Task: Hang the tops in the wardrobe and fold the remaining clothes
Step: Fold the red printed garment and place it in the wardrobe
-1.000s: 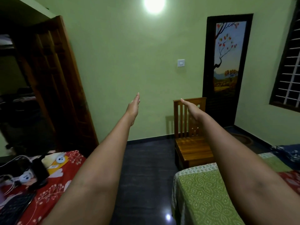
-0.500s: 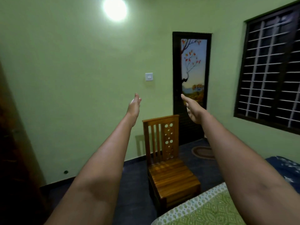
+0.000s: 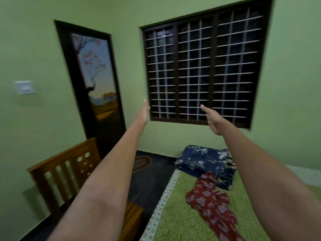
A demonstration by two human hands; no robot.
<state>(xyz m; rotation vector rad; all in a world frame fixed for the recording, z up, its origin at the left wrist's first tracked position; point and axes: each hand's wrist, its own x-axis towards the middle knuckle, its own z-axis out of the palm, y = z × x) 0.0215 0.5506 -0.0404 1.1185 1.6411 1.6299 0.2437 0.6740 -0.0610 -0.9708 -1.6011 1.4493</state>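
I hold my left hand (image 3: 143,113) and right hand (image 3: 211,119) out straight-fingered, gripping nothing, above the green patterned bed (image 3: 175,218). On it lie a red floral garment (image 3: 211,202) and, touching that, a crumpled navy floral garment (image 3: 199,160).

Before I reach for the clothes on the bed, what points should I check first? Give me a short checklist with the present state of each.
1. Left hand free: ok, fingers straight, holds nothing.
2. Right hand free: ok, open, holds nothing.
3. Red floral garment in view: ok, lies crumpled on the green bedspread.
4. Blue floral cloth in view: ok, bunched at the bed's far end, touching the red one.
5. Top or other garment: cannot tell, both are crumpled.
6. Wardrobe in view: not ok, not in the picture.
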